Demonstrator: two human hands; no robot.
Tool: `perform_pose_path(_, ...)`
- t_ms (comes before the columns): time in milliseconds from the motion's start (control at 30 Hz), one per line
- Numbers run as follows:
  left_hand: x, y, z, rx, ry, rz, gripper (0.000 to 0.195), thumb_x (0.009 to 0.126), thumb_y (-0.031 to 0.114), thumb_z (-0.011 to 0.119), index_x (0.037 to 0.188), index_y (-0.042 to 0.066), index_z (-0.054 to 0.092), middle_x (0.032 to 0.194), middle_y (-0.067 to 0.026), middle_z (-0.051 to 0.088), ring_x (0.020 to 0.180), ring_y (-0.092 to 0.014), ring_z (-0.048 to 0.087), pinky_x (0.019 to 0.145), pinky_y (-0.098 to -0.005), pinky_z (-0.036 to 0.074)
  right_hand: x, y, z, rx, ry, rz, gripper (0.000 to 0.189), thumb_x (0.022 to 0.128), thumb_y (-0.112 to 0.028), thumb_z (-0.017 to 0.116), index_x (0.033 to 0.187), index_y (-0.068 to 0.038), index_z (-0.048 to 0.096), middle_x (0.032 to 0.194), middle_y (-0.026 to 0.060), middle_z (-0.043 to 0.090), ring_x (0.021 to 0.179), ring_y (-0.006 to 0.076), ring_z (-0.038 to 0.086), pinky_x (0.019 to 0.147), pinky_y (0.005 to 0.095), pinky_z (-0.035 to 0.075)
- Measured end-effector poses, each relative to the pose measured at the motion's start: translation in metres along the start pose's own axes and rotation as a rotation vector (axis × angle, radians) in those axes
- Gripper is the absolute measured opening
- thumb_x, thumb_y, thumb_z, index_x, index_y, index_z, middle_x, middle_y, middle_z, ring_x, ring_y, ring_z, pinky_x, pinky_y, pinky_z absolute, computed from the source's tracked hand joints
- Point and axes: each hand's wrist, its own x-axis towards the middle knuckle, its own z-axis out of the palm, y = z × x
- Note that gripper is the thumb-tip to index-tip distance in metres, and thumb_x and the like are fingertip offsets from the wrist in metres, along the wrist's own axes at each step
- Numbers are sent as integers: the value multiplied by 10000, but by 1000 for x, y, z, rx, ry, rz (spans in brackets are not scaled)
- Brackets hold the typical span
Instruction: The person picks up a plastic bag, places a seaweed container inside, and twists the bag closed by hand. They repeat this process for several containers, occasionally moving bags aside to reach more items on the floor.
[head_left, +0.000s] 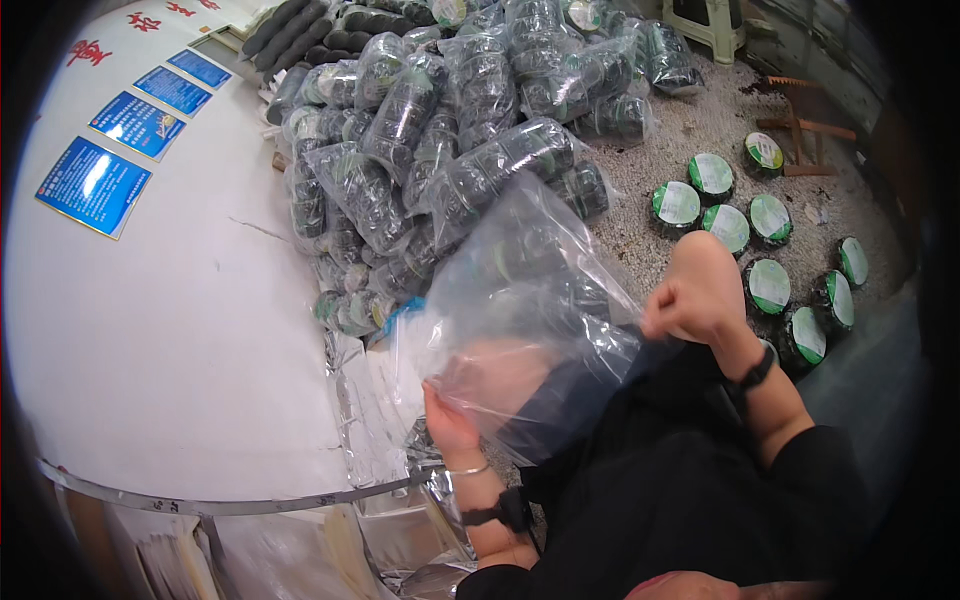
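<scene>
A large clear plastic bag (536, 292) is stretched between my two hands, above my lap. My left hand (450, 420) grips its lower left edge. On the other side my right hand (679, 311) pinches the right edge with curled fingertips. The bag looks flat, and a bare leg and dark clothing show through it. Just beyond it lies a heap of filled clear bags (405, 112), each holding a row of dark round packs. To the right of my right hand, several loose round packs (769, 285) with green-and-white labels stand on the floor.
A white wall (187, 337) with blue posters (97, 184) runs along the left. A pale plastic stool (705, 30) stands at the back. Brown slatted pieces (806, 131) lie at the far right. Silvery sheets and papers (375, 420) are near my left arm.
</scene>
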Motion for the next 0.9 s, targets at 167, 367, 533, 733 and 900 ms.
perform_pose_path(167,-27,-7,-15,627,340,126,199,980,267,457,966,70,482,896,-121,629,815,-197,636,701,-333,534,-67,54,21,39,-461,434,132,865,-116,665,880,13,690,843,46,679,763,92,618,702,229,494)
perform_pose_path(367,18,-7,-77,754,485,26,238,947,285,489,883,57,503,857,-111,628,719,-191,622,576,-272,510,-80,41,-5,-125,-362,-77,94,846,-55,653,914,6,675,822,33,666,733,124,611,692,261,490)
perform_pose_path(533,93,-67,-123,908,394,-538,448,880,504,548,851,58,586,751,-32,587,626,-129,570,551,-253,462,-162,12,-98,51,1024,-451,148,936,-137,495,1016,-39,571,975,77,572,846,135,550,756,280,473)
perform_pose_path(733,142,-168,-286,667,366,-892,891,738,755,529,1121,-50,533,958,-105,611,740,-160,599,601,-282,489,-109,6,-87,-631,1628,-589,231,988,-93,364,1039,26,556,976,75,549,897,161,526,818,274,452)
perform_pose_path(900,168,-247,-252,642,307,-1263,1226,619,895,457,1336,-94,354,1278,-235,483,1062,-255,549,738,-357,510,-64,64,-23,-1816,1232,-320,190,916,-47,538,1059,71,498,816,80,470,689,141,449,832,292,385)
